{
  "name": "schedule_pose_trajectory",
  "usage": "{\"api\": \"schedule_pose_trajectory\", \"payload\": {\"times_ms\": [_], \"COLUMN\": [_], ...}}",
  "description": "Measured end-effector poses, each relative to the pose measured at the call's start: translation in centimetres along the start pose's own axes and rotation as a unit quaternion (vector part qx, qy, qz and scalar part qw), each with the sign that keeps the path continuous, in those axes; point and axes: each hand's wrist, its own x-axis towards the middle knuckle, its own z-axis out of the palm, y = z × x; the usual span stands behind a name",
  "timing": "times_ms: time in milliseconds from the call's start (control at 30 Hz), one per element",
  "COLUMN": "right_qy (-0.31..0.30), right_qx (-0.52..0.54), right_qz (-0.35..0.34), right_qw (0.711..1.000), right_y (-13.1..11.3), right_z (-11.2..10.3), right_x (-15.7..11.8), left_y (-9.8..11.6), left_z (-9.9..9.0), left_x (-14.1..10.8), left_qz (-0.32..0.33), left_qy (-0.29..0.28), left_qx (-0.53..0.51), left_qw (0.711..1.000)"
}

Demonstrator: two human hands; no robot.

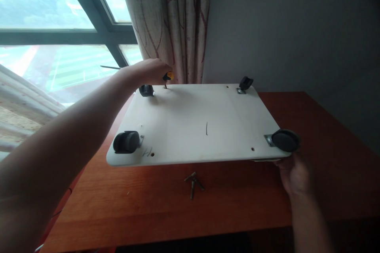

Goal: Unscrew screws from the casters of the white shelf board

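Head view: my left hand (156, 70) gripped a screwdriver (169, 76), apparently seating a bolt (165, 86) in the white board (190, 122) above the table (142, 201); my right hand (297, 176) was beneath, closure unclear; the next move likely needed steady alignment.

Surface: reddish-brown wood with visible grain, its near edge running across the foreground (237, 197)
Screws: three, lying in a loose cluster near the middle, touching or almost so (192, 189)
Speck: small and pale, left of the screws (128, 193)
White board: over the far part; whether it rests directly there is hidden (190, 126)
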Motion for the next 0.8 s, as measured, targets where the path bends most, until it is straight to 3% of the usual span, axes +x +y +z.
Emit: {"api": "schedule_pose_trajectory", "payload": {"times_ms": [267, 500, 667, 800], "right_qy": [-0.015, -0.029, -0.031, -0.030], "right_qx": [0.008, 0.015, 0.020, 0.026], "right_qz": [0.000, -0.011, -0.004, 0.002], "right_qw": [1.000, 0.999, 0.999, 0.999], "right_y": [0.3, -0.2, -0.3, -0.3], "right_z": [-0.2, 0.4, 0.6, 0.8], "right_x": [0.2, 0.0, -0.1, -0.1], "left_y": [2.3, 6.4, 10.3, 13.5], "left_z": [-3.5, -6.7, -6.7, -5.8], "left_x": [-2.7, -8.0, -13.0, -17.3], "left_qz": [-0.006, 0.002, 0.025, 0.089], "left_qy": [0.046, 0.090, 0.077, 0.050], "left_qx": [-0.052, -0.148, -0.191, -0.237], "left_qw": [0.998, 0.985, 0.978, 0.966]}}
